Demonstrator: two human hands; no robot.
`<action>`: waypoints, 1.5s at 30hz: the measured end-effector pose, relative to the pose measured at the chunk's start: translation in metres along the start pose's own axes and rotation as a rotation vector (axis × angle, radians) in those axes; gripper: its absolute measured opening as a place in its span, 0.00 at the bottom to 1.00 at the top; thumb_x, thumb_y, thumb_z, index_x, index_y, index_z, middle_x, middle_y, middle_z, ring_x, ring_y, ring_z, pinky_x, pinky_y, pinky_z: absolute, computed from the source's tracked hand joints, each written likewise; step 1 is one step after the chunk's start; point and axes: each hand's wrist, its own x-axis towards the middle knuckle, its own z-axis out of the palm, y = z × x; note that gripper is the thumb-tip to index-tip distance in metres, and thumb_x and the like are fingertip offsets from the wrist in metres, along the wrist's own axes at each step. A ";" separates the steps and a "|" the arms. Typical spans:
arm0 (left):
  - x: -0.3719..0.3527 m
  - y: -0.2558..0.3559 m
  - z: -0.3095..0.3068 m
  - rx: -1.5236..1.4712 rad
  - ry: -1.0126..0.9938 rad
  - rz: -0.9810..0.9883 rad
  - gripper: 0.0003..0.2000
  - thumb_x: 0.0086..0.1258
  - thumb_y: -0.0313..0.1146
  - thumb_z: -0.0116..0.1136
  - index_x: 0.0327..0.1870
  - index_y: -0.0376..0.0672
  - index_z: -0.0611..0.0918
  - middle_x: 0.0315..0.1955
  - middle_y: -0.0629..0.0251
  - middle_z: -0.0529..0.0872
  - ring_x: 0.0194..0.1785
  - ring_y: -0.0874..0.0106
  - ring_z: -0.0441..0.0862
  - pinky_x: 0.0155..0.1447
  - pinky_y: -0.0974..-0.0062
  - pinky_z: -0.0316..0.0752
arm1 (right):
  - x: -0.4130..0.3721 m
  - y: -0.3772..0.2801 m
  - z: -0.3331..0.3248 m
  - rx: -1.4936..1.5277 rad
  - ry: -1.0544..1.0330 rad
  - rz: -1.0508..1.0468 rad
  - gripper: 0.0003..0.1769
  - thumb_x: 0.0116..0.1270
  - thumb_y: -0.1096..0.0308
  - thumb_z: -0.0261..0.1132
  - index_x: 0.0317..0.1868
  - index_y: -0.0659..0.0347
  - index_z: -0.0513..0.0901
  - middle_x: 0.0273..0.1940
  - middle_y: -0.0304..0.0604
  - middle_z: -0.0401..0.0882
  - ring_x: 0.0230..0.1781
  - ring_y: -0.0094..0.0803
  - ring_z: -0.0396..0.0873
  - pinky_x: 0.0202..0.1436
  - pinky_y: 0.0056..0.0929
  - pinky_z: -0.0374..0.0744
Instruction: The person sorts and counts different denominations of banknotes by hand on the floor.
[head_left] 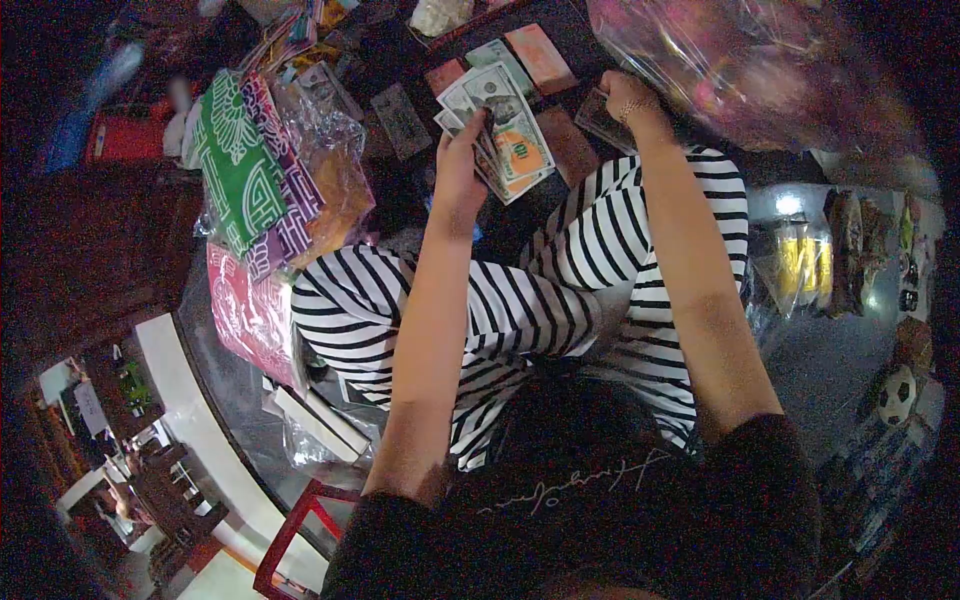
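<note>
My left hand (462, 172) is closed on a small fan of banknotes (522, 130) that look like dollar bills, its thumb lying across their face. To the right, my right hand (636, 104) is curled at a darker stack of notes (597, 118), with fingertips at its upper edge. Around the fan lie more paper bundles on the floor: a pinkish one (541, 58), a pale green one (490, 56), a brown one (572, 150) and a grey one (400, 121). My striped legs (590, 250) are crossed beneath both forearms.
Green and purple patterned paper packs (235, 150) in clear plastic stand at the left, above a pink pack (255, 310). A large plastic-wrapped pink bundle (760, 70) fills the upper right. Yellow items (803, 265) in plastic lie at the right. A red frame (300, 535) is at lower left.
</note>
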 end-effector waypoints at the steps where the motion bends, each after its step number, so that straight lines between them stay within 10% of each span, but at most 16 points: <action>1: 0.003 -0.001 -0.002 0.016 0.007 -0.021 0.10 0.68 0.30 0.50 0.48 0.38 0.75 0.37 0.64 0.82 0.37 0.72 0.81 0.41 0.73 0.78 | 0.000 0.000 0.000 -0.022 0.026 0.002 0.16 0.61 0.70 0.52 0.50 0.54 0.74 0.52 0.49 0.74 0.54 0.44 0.72 0.55 0.38 0.71; 6: 0.009 -0.004 -0.017 0.017 -0.006 -0.066 0.10 0.68 0.30 0.50 0.48 0.38 0.75 0.38 0.64 0.82 0.37 0.72 0.81 0.40 0.74 0.78 | 0.002 -0.004 -0.007 -0.014 0.076 -0.088 0.14 0.61 0.61 0.59 0.44 0.57 0.78 0.45 0.49 0.79 0.45 0.44 0.78 0.48 0.36 0.75; 8: 0.010 -0.005 -0.017 0.055 -0.014 -0.056 0.11 0.68 0.31 0.50 0.48 0.37 0.75 0.38 0.64 0.82 0.38 0.72 0.81 0.41 0.74 0.78 | -0.008 -0.019 -0.011 0.323 0.551 -0.240 0.15 0.58 0.58 0.64 0.39 0.60 0.79 0.38 0.48 0.80 0.36 0.42 0.79 0.44 0.34 0.76; 11: 0.007 -0.004 -0.010 0.040 -0.001 -0.062 0.11 0.69 0.31 0.49 0.48 0.36 0.75 0.38 0.63 0.82 0.40 0.71 0.80 0.43 0.73 0.77 | -0.062 -0.067 -0.048 0.887 0.725 -0.386 0.12 0.57 0.63 0.65 0.37 0.61 0.79 0.36 0.46 0.80 0.38 0.40 0.78 0.46 0.34 0.76; 17: 0.012 -0.004 -0.019 0.043 -0.087 0.015 0.16 0.72 0.36 0.40 0.53 0.35 0.71 0.45 0.58 0.79 0.44 0.68 0.80 0.49 0.69 0.76 | -0.083 -0.082 -0.039 0.667 0.278 -1.078 0.07 0.56 0.71 0.63 0.36 0.61 0.78 0.36 0.41 0.80 0.41 0.31 0.78 0.48 0.27 0.73; 21: 0.012 0.005 -0.014 -0.154 -0.089 -0.082 0.17 0.73 0.37 0.38 0.54 0.36 0.70 0.46 0.56 0.78 0.46 0.66 0.79 0.50 0.67 0.76 | -0.087 -0.085 -0.040 0.910 -0.129 -0.937 0.08 0.54 0.73 0.63 0.36 0.63 0.78 0.36 0.40 0.80 0.42 0.30 0.78 0.50 0.26 0.73; 34: 0.007 0.008 -0.003 0.035 0.000 0.078 0.15 0.68 0.30 0.47 0.54 0.35 0.70 0.46 0.56 0.79 0.47 0.65 0.80 0.50 0.67 0.77 | -0.055 -0.049 -0.038 1.005 -0.248 -0.873 0.20 0.58 0.75 0.59 0.52 0.58 0.74 0.49 0.38 0.75 0.54 0.29 0.71 0.60 0.28 0.68; 41: 0.006 0.006 -0.003 0.006 0.016 0.095 0.15 0.65 0.27 0.51 0.52 0.36 0.71 0.45 0.58 0.79 0.46 0.67 0.80 0.47 0.69 0.78 | -0.018 -0.022 0.008 -0.113 0.099 -0.010 0.21 0.59 0.74 0.53 0.55 0.58 0.71 0.55 0.51 0.72 0.59 0.46 0.68 0.60 0.40 0.68; 45: 0.000 0.008 -0.003 -0.044 0.039 0.047 0.13 0.64 0.23 0.53 0.49 0.37 0.73 0.41 0.62 0.81 0.42 0.70 0.81 0.44 0.72 0.78 | -0.002 -0.017 0.028 -0.051 0.200 -0.046 0.21 0.59 0.75 0.50 0.55 0.60 0.71 0.54 0.54 0.72 0.59 0.45 0.68 0.60 0.40 0.68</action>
